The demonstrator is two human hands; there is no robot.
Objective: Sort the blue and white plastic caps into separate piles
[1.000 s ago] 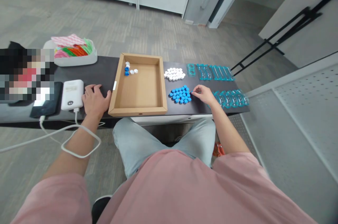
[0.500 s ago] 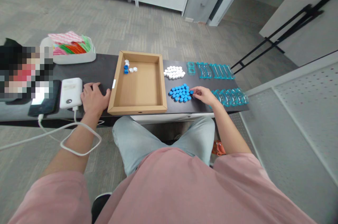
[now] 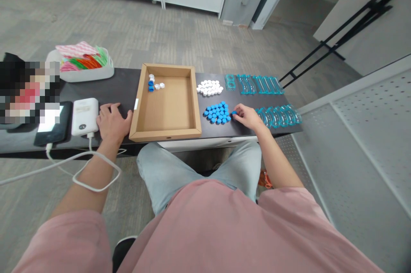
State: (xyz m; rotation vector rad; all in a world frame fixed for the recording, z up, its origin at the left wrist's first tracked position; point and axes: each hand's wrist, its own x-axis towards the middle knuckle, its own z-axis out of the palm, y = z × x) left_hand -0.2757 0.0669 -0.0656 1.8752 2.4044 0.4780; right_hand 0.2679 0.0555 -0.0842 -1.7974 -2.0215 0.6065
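At the right edge of a cluster of blue hexagonal pieces point(image 3: 218, 112), my right hand point(image 3: 245, 115) pinches one blue hexagonal piece point(image 3: 234, 112) between thumb and fingers. My left hand point(image 3: 113, 122) lies palm down on the dark table, fingers spread, between the power bank and the cardboard box lid point(image 3: 167, 110). In that shallow cardboard tray, near its far left corner, are a few white pieces point(image 3: 159, 86) and blue pieces point(image 3: 151, 86). White hexagonal pieces point(image 3: 210, 87) form a group behind the blue cluster.
Clear teal-edged plastic parts stand in a back row point(image 3: 268, 85) and a front row point(image 3: 279, 116) on the right. To the left are a white power bank point(image 3: 85, 114) with a cable, a phone point(image 3: 54, 123) and a white basket point(image 3: 90, 75) of coloured strips.
My right hand has drawn the blue hexagonal piece slightly away from the cluster, leaving a small gap. My left hand stays in place. The camera view has shifted a little.
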